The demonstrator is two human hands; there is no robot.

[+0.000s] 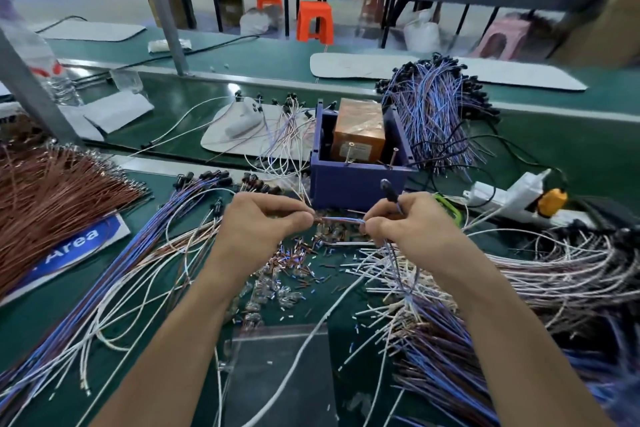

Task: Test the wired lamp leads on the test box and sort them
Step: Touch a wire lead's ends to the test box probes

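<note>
We pinch a blue-and-brown lamp lead (341, 219) between our left hand (265, 218) and right hand (408, 220), just near of the purple test box (356, 180); a blue lead bundle (436, 107) lies far right.

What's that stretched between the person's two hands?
Head view: a short blue-and-brown lead, pinched by the left hand and the right hand, in front of the purple box.

2 orange stools (314, 22) behind (a pink stool (502, 38) rightward); water bottle (34, 55) at far left.
</note>
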